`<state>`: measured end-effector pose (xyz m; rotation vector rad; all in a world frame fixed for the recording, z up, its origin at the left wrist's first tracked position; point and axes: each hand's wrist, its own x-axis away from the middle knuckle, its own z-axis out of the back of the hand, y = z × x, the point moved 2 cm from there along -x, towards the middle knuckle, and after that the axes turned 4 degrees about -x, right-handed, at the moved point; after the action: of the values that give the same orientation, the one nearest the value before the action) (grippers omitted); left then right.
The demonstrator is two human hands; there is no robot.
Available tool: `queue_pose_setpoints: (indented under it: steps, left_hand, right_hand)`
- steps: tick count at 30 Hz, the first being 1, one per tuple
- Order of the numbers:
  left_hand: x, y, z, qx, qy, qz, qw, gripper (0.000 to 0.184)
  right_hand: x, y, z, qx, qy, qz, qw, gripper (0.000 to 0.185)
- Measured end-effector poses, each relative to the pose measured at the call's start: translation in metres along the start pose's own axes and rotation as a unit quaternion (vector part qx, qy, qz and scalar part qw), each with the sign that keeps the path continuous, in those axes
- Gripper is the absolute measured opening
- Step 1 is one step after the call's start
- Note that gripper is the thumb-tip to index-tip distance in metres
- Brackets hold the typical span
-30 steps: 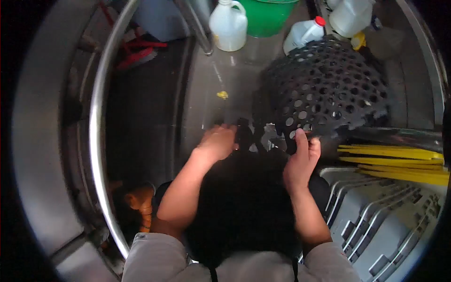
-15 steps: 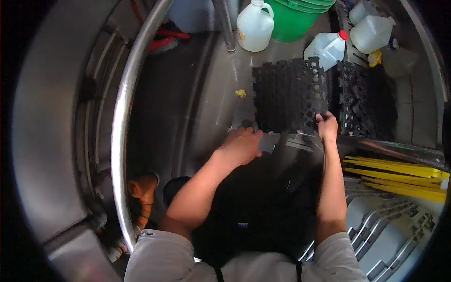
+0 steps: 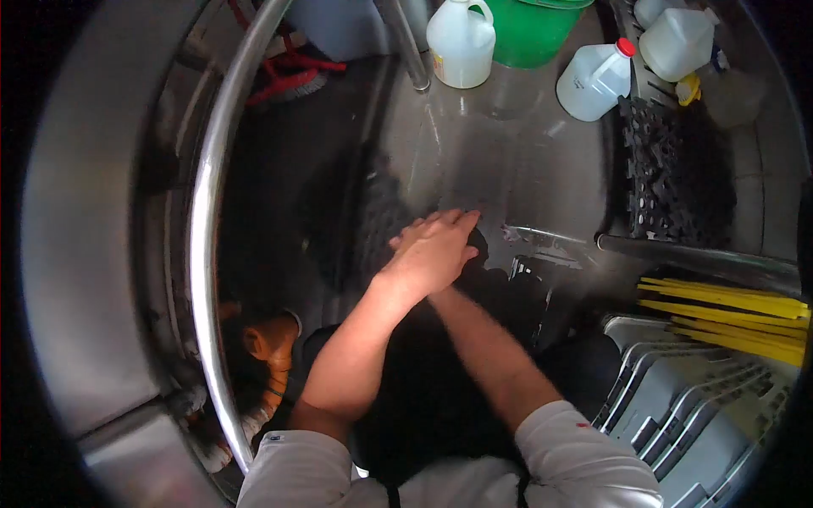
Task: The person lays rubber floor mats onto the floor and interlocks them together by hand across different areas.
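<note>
My left hand [image 3: 428, 256] is over the middle of the metal surface, back up, its fingers stretched forward and the thumb apart. My right forearm [image 3: 487, 343] crosses toward it, and the right hand is mostly hidden beneath the left, so its fingers cannot be made out. A dark perforated mat [image 3: 351, 212], smeared by motion, shows just left of the hands. What holds it is hidden. Another black perforated mat [image 3: 673, 178] lies at the right.
A white jug [image 3: 461, 51], a green bucket [image 3: 533, 30] and a red-capped jug [image 3: 595, 82] stand at the back. A metal rail [image 3: 203, 220] curves along the left. Yellow strips [image 3: 737, 313] and grey racks [image 3: 686, 406] are at the right.
The near mat has swung from right of the hands to their left, uncovering the metal surface. My right hand has crossed leftward to my left hand. The small yellow piece no longer shows.
</note>
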<state>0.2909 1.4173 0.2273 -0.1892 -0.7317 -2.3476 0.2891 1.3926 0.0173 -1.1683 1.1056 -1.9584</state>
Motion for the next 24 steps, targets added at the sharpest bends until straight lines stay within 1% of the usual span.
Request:
queue_pose_setpoints:
  steps: [3,6,7,9,11,13,15,16,18,20,21,22,23,24]
  left_hand:
    - [-0.005,0.001,0.000,0.007,-0.026,-0.001,1.000,0.052]
    - [-0.002,0.005,0.005,0.000,-0.012,-0.016,1.000,0.052]
    - [-0.002,0.004,0.002,0.002,0.001,-0.027,1.000,0.052]
    - [-0.003,-0.001,-0.007,0.005,0.027,-0.051,0.998,0.050]
    - [-0.004,-0.003,-0.007,-0.004,-0.006,-0.045,0.999,0.052]
    - [-0.007,0.000,-0.005,-0.025,-0.021,-0.037,0.999,0.054]
    - [-0.006,0.006,-0.007,-0.049,-0.018,-0.023,0.998,0.055]
    - [-0.009,0.008,-0.008,-0.030,-0.040,-0.022,0.999,0.055]
    - [-0.014,0.007,-0.006,0.004,-0.083,-0.018,0.996,0.056]
    - [-0.012,0.004,-0.006,0.011,-0.074,-0.013,0.997,0.056]
    - [-0.013,0.004,-0.007,0.017,-0.070,-0.018,0.997,0.056]
    - [-0.013,0.009,0.003,0.032,-0.079,-0.016,0.996,0.057]
    - [-0.011,0.012,0.012,0.048,-0.090,-0.015,0.995,0.059]
    - [-0.011,0.003,-0.002,0.000,-0.058,-0.008,0.998,0.062]
  right_hand:
    - [0.018,0.005,-0.045,-0.075,-0.058,-0.021,0.995,0.036]
    - [0.021,0.012,-0.039,-0.204,-0.097,-0.027,0.974,0.034]
    - [0.020,0.013,-0.028,-0.268,-0.108,-0.027,0.957,0.034]
    - [0.015,0.014,-0.001,-0.407,-0.135,-0.027,0.903,0.033]
    - [0.010,0.013,0.029,-0.521,-0.151,-0.041,0.839,0.032]
    - [-0.003,0.012,0.053,-0.590,-0.113,-0.103,0.793,0.031]
    - [-0.016,0.018,0.068,-0.633,-0.042,-0.176,0.753,0.030]
    - [-0.023,0.023,0.074,-0.647,0.001,-0.215,0.732,0.030]
    - [-0.045,0.038,0.072,-0.602,0.047,-0.207,0.770,0.036]
    - [-0.095,0.102,0.046,-0.514,0.039,-0.219,0.828,0.042]
    - [-0.099,0.102,0.058,-0.409,0.068,-0.186,0.891,0.045]
    - [-0.103,0.101,0.070,-0.291,0.104,-0.162,0.937,0.048]
    - [-0.085,0.062,0.097,-0.099,0.160,-0.102,0.977,0.051]
    - [-0.075,0.034,0.115,0.100,0.205,-0.046,0.973,0.054]
